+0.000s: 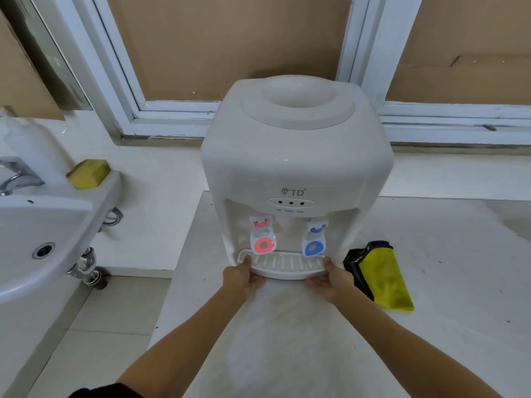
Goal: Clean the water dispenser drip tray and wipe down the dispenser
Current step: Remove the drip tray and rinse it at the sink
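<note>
2 bare hands grip the white slotted plastic drip tray (283,267) at its ends: the left hand (244,278) and right hand (333,280) each set a thumb on the rim and curl fingers underneath. It sits in the base of the white countertop water dispenser (296,168), below 2 taps. It looks light and stiff, possibly holding water, so keeping it level seems wise. A yellow cloth (385,280) lies just beside it, on the right.
</note>
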